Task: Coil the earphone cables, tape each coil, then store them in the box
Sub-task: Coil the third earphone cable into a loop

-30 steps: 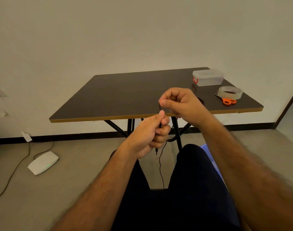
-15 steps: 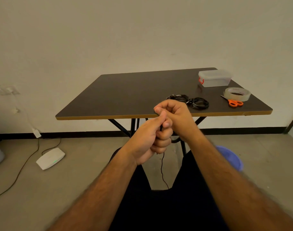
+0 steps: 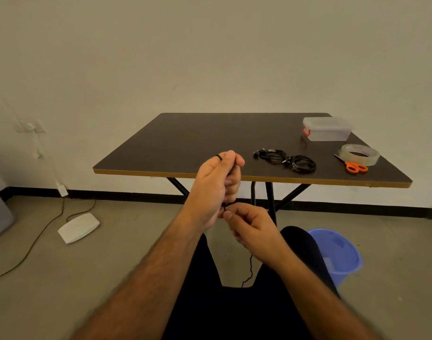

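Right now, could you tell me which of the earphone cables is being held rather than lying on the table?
The thin black cable held between left hand and right hand, its tail dangling; the other cables lie bundled on the table.

Forearms bare, no sleeves in view. Left hand (image 3: 213,185) and right hand (image 3: 253,229) ungloved. Dark black trousers (image 3: 234,312) on both legs.

Table (image 3: 185,143) carries box (image 3: 327,128), tape (image 3: 359,154), scissors (image 3: 354,166) (earphones (image 3: 286,160), seemingly).
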Demonstrator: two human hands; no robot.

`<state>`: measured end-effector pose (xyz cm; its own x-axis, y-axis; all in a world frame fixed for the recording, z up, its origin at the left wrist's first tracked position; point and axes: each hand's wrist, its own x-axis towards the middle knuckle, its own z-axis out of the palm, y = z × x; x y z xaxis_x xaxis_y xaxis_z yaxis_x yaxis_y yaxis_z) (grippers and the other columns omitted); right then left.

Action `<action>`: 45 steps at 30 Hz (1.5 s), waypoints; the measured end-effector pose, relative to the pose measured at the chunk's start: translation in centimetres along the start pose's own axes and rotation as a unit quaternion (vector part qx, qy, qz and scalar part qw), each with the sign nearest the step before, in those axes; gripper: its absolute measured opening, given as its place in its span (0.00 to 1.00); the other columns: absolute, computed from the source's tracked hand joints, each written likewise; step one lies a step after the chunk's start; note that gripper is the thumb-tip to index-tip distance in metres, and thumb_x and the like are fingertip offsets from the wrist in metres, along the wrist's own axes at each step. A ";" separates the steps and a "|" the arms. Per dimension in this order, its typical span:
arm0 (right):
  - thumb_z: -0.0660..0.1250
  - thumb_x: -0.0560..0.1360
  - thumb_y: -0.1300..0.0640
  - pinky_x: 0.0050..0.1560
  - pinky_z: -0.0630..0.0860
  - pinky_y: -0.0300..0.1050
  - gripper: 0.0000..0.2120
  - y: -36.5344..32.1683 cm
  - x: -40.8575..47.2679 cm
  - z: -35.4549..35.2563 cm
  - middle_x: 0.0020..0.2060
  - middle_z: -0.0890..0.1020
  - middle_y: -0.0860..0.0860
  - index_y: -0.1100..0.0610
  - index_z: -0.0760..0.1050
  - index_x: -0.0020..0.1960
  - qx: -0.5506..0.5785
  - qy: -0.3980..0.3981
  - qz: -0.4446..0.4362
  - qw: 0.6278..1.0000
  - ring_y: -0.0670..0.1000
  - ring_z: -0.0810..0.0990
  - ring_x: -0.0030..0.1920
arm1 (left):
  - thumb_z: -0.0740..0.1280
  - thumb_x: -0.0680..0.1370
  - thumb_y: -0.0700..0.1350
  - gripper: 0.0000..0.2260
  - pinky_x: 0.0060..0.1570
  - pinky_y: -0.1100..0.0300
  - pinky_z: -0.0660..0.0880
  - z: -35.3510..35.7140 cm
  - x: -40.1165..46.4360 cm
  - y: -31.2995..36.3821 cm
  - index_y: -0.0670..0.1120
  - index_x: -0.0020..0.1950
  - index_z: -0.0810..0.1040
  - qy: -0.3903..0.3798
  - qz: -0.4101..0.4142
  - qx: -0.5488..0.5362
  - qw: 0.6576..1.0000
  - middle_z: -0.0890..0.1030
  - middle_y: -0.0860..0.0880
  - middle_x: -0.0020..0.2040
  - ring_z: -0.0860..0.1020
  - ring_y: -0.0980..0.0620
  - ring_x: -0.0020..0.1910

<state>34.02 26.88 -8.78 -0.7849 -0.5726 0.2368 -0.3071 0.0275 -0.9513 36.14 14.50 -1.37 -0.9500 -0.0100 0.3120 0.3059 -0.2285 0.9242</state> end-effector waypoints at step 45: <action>0.61 0.81 0.65 0.30 0.75 0.56 0.16 -7.1 5.0 -2.3 0.36 0.82 0.56 0.49 0.82 0.44 -0.037 0.022 -0.101 0.994 0.66 0.75 0.34 | 0.48 0.81 0.47 0.14 0.25 0.61 0.52 -1.7 0.9 3.8 0.49 0.36 0.62 -0.167 -0.131 -0.032 0.977 0.58 0.52 0.29 0.53 0.55 0.25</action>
<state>31.09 25.72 -0.39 -0.7255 -0.5369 0.4306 -0.4976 -0.0229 -0.8671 36.33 11.98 2.06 -0.9188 0.3722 0.1312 0.0411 -0.2405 0.9698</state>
